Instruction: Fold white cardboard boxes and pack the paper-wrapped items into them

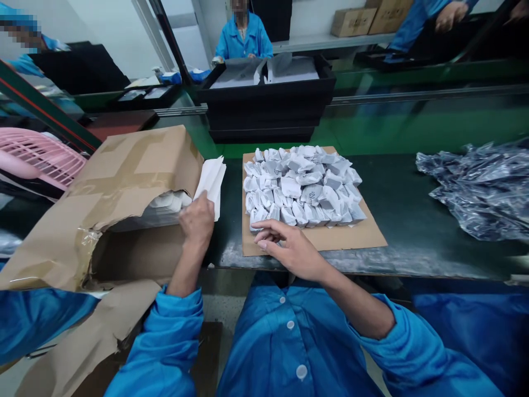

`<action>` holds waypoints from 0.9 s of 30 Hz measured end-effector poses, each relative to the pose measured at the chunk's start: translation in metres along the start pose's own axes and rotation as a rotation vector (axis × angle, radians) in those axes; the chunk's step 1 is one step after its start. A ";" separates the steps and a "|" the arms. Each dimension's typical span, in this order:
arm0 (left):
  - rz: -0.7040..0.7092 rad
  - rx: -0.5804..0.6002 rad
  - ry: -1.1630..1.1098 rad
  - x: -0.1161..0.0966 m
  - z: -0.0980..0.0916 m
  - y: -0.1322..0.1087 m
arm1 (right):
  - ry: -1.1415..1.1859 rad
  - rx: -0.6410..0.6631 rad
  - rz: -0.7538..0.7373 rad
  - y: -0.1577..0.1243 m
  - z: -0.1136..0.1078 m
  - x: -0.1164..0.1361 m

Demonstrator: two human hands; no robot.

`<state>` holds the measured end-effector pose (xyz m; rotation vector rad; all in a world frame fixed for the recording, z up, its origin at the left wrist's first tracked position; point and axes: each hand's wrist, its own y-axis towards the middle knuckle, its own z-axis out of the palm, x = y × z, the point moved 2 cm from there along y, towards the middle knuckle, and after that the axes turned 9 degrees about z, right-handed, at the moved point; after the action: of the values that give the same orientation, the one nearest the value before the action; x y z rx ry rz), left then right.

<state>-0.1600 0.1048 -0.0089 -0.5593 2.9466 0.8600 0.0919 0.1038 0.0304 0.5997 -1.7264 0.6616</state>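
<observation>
My left hand (pixel 197 219) is closed on a thin stack of white folded sheets (pixel 211 179) that sticks up from the mouth of an opened cardboard box (pixel 124 182) lying on its side at the left. My right hand (pixel 285 245) rests on a flat cardboard sheet (pixel 351 236), fingers curled loosely over the near-left corner of a pile of several small white wrapped packets (pixel 301 184). Its fingertips touch the nearest packets. Whether it grips one I cannot see.
A heap of clear plastic bags (pixel 479 187) lies at the right on the dark bench. Beyond runs a green conveyor with a black crate (pixel 268 99) of grey sheets. A pink plastic grille (pixel 39 154) stands far left. Other people in blue coats work behind.
</observation>
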 end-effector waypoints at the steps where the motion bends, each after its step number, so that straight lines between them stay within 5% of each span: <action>1: -0.016 -0.039 0.014 0.006 -0.007 0.005 | 0.004 0.000 0.005 0.000 -0.001 -0.001; 6: -0.049 -0.313 0.065 0.004 -0.047 0.003 | 0.115 -0.009 0.031 0.006 0.001 -0.003; 9: 0.190 -0.490 0.012 -0.038 -0.062 -0.034 | 0.353 -0.063 0.026 0.015 0.007 0.002; 10: 0.406 -0.549 -0.063 -0.057 -0.064 -0.049 | 0.436 -0.094 0.013 0.018 0.009 0.003; 13: 0.763 -0.540 -0.294 -0.098 -0.067 -0.086 | 0.597 -0.193 -0.021 0.025 0.011 0.004; 16: 0.812 -0.385 -0.467 -0.110 -0.071 -0.096 | 0.694 -0.206 0.034 0.026 0.003 -0.002; 18: 0.707 -0.308 -0.619 -0.103 -0.077 -0.091 | 0.688 -0.191 0.081 0.022 -0.006 -0.006; 23: -0.017 -0.001 -1.299 -0.076 -0.066 -0.060 | 0.437 -0.141 0.159 0.009 -0.016 -0.013; 27: -0.194 0.140 -1.414 -0.072 -0.048 -0.046 | 0.343 -0.056 0.165 0.004 -0.010 -0.018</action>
<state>-0.0731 0.0674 0.0167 -0.0905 1.6014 0.5941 0.1006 0.1145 0.0146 0.2857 -1.4752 0.7806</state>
